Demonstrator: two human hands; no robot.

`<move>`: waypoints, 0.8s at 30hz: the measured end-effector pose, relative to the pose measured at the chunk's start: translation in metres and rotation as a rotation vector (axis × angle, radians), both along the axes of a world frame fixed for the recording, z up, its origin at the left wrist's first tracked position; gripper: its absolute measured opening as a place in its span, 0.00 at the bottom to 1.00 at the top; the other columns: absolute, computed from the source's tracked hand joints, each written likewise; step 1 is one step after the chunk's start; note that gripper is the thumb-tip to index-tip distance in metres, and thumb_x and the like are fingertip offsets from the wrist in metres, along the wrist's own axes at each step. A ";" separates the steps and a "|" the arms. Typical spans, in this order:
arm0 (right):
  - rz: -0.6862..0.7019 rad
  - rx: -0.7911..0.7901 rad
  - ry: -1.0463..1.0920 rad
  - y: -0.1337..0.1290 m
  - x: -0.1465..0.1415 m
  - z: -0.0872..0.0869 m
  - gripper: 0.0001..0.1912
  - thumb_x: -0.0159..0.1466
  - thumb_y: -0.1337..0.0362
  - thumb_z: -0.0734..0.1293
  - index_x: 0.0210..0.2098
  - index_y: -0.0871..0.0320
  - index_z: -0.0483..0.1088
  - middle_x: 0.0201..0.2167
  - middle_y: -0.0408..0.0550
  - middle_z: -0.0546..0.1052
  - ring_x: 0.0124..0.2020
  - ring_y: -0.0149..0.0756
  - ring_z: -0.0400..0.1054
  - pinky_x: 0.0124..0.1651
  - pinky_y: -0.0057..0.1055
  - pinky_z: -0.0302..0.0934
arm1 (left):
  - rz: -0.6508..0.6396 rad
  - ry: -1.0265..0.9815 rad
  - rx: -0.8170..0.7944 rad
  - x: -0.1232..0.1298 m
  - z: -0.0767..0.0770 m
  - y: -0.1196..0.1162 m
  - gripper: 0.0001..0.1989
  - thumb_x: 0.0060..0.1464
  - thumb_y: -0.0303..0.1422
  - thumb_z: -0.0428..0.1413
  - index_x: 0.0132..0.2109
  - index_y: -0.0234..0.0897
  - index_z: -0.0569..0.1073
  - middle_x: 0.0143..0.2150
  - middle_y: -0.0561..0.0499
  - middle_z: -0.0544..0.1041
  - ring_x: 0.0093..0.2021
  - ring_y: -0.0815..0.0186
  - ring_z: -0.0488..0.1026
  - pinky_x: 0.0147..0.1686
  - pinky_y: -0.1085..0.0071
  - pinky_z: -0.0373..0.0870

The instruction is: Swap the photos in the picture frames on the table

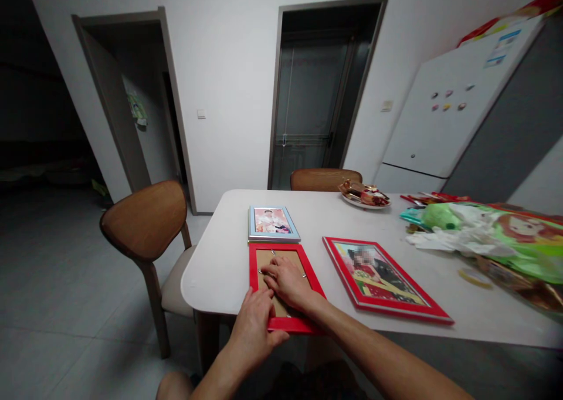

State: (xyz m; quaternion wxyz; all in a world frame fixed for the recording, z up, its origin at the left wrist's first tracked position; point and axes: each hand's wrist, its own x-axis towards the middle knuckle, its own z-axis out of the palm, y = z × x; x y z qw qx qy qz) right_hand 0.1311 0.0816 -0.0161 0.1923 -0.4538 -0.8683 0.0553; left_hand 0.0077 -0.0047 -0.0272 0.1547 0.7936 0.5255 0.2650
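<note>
A red picture frame [288, 325] lies face down at the table's near edge, its brown backing board [288, 258] showing. My left hand [255, 324] is closed on its near left corner, thumb along the near edge. My right hand [285, 280] rests across the backing, its fingers bent and pressed down by a small metal clip [261, 271] on the left side. Another metal clip [304, 275] sits on the right side. Just beyond lies a light blue picture frame [274, 224], face up with a photo. To the right is a larger red picture frame [382, 277], also face up.
The white table [215, 265] has a plate [367, 205] of wrapped items at the back. Plastic packaging [523, 236], crumpled white paper [453, 233] and a tape roll [475, 278] lie on the right. Wooden chairs [147, 230] stand left and behind; a fridge [444, 107] is back right.
</note>
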 end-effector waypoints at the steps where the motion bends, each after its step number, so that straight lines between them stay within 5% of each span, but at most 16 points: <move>1: -0.007 -0.007 0.024 0.000 0.000 -0.001 0.11 0.58 0.64 0.59 0.36 0.55 0.70 0.33 0.48 0.69 0.38 0.33 0.60 0.40 0.28 0.52 | -0.016 0.003 0.005 0.000 0.001 -0.003 0.16 0.33 0.30 0.63 0.33 0.36 0.67 0.52 0.43 0.66 0.53 0.55 0.59 0.54 0.53 0.49; 5: -0.018 -0.055 0.075 -0.002 -0.002 -0.001 0.10 0.57 0.63 0.59 0.30 0.58 0.71 0.30 0.48 0.69 0.35 0.33 0.61 0.38 0.28 0.52 | -0.038 0.014 0.024 0.002 0.007 -0.013 0.20 0.34 0.26 0.62 0.38 0.36 0.65 0.52 0.44 0.65 0.54 0.55 0.58 0.54 0.51 0.47; 10: -0.033 -0.041 0.134 0.001 -0.002 0.004 0.10 0.56 0.61 0.61 0.32 0.58 0.70 0.34 0.49 0.69 0.37 0.34 0.61 0.38 0.28 0.53 | 0.003 -0.044 0.015 0.000 0.015 -0.019 0.16 0.34 0.26 0.62 0.32 0.36 0.64 0.46 0.47 0.67 0.49 0.58 0.62 0.53 0.54 0.50; 14: 0.027 -0.043 0.115 0.000 -0.003 0.002 0.09 0.55 0.61 0.62 0.32 0.57 0.71 0.35 0.48 0.69 0.37 0.34 0.61 0.39 0.28 0.53 | 0.000 -0.088 0.004 -0.003 0.012 -0.022 0.16 0.34 0.25 0.61 0.31 0.36 0.64 0.46 0.46 0.66 0.48 0.58 0.61 0.49 0.59 0.57; 18: 0.087 -0.030 0.105 -0.004 -0.009 0.000 0.10 0.56 0.61 0.61 0.34 0.55 0.72 0.34 0.47 0.70 0.37 0.33 0.61 0.39 0.28 0.53 | -0.043 -0.074 0.001 -0.004 0.007 -0.023 0.16 0.35 0.25 0.61 0.33 0.36 0.64 0.47 0.46 0.65 0.50 0.57 0.59 0.51 0.58 0.54; 24: -0.004 -0.036 0.089 -0.003 -0.016 -0.003 0.10 0.56 0.63 0.60 0.31 0.57 0.72 0.30 0.48 0.71 0.34 0.33 0.62 0.37 0.27 0.53 | -0.033 -0.100 0.013 -0.003 0.006 -0.019 0.14 0.36 0.26 0.60 0.32 0.37 0.64 0.46 0.48 0.66 0.49 0.58 0.60 0.50 0.59 0.54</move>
